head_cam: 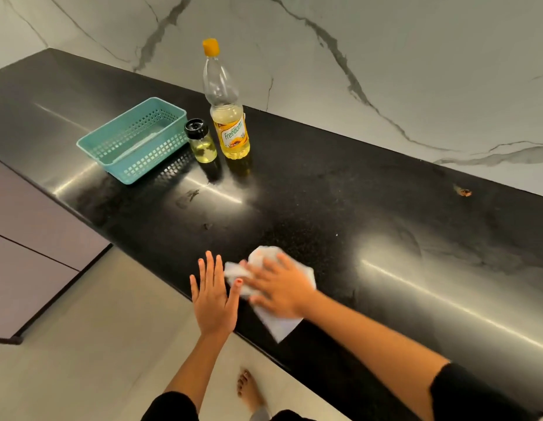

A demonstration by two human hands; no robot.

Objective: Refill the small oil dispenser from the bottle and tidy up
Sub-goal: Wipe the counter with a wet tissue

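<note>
A tall clear oil bottle (229, 117) with a yellow cap and yellow label stands upright at the back of the black counter (340, 208), about a third full. Just left of it stands the small glass oil dispenser (201, 141) with a black lid on, holding pale oil. Near the counter's front edge lies a white cloth (276, 325). My right hand (279, 287) presses flat on the cloth, blurred. My left hand (212, 294) rests flat with fingers spread at the counter's edge, beside the cloth, holding nothing.
A teal perforated basket (133, 139) stands left of the dispenser. Smudges (188, 196) mark the counter in front of the bottles. A marble wall (385, 56) backs the counter. Cabinet fronts (30, 247) and a tiled floor lie at left, with a bare foot (250, 390) below.
</note>
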